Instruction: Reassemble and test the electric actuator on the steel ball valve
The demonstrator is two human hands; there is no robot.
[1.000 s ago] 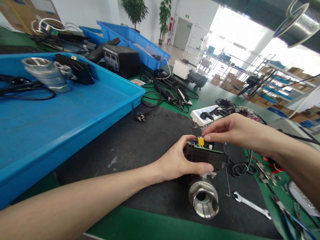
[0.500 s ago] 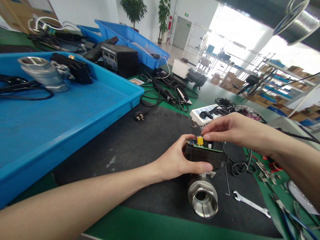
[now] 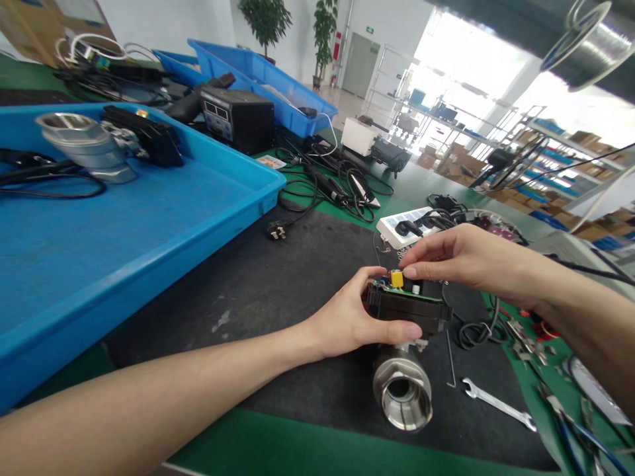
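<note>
A steel valve body [image 3: 403, 391] lies on the black mat with its threaded opening towards me. On top of it sits a black actuator housing [image 3: 407, 309], uncovered, with a green circuit board [image 3: 427, 297] and a yellow component [image 3: 397, 279] showing. My left hand [image 3: 354, 317] is closed around the housing's left side, thumb along the front below and fingers behind. My right hand [image 3: 441, 256] reaches in from the right, thumb and fingertips pinched together at the board beside the yellow component. Whatever lies between those fingertips is too small or hidden to name.
On the left stands a blue tray [image 3: 208, 248] holding another valve [image 3: 86, 142]. A white power strip [image 3: 404, 227] is behind my hands. At the right lie an open-end wrench [image 3: 499, 403], a hex key [image 3: 450, 360] and pliers [image 3: 563, 420]. A wire spool [image 3: 590, 49] hangs above.
</note>
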